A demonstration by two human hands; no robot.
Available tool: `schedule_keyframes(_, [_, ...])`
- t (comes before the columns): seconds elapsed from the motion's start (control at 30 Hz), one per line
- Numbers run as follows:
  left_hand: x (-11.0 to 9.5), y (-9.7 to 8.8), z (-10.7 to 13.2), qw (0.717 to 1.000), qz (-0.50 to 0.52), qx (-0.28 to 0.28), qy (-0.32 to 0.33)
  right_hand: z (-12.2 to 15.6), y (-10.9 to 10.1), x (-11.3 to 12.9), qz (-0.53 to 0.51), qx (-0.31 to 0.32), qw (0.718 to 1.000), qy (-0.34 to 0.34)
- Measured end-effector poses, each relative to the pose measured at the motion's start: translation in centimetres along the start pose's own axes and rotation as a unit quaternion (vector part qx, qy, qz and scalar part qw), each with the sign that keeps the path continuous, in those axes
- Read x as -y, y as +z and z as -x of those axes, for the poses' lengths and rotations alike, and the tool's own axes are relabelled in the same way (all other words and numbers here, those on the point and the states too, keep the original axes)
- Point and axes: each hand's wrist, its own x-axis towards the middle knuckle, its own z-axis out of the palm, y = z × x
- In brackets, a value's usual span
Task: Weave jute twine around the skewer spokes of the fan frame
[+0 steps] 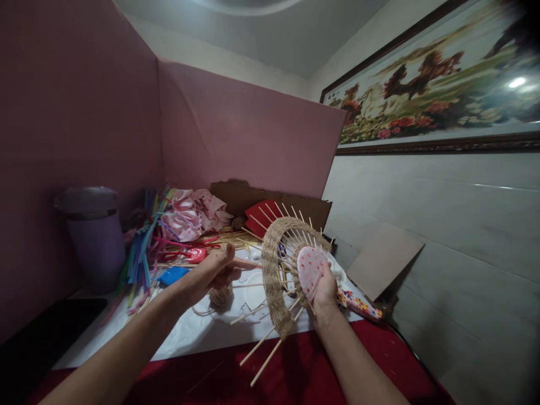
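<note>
My right hand point(325, 289) grips a round woven piece with thin wooden spokes by its middle, a disc of spotted cloth point(311, 271). A wide band of twine point(274, 281) is woven around the spokes, with a gap between it and the disc. The spoke ends stick out past the band, and the piece is tilted up above the table. To its left is my left hand point(223, 270), index finger stretched toward the band and thumb raised. Its other fingers are partly curled. Whether the fingertip touches the band I cannot tell. Below that hand lies a ball of twine point(221, 295).
A purple tumbler point(95, 242) stands at left beside colourful fuzzy strips point(143, 253). Behind are pink cloth point(196, 214), loose sticks point(236, 241), red packets point(197, 256) and brown cardboard point(304, 208). A blue packet point(172, 275) lies on white sheeting; a floral-patterned roll point(360, 305) lies at right.
</note>
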Motion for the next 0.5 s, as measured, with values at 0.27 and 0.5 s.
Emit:
schedule_keyframes(0.27, [-0.11,0.40,0.05,0.999,-0.050,-0.015,-0.004,-0.87,-0.34,-0.25,-0.003,-0.040,0.999,-0.035])
schedule_keyframes(0.5, [-0.06,0.27,-0.23,0.983,-0.174,-0.045,0.019,-0.53,-0.12,-0.01,-0.028,-0.043,0.997,-0.054])
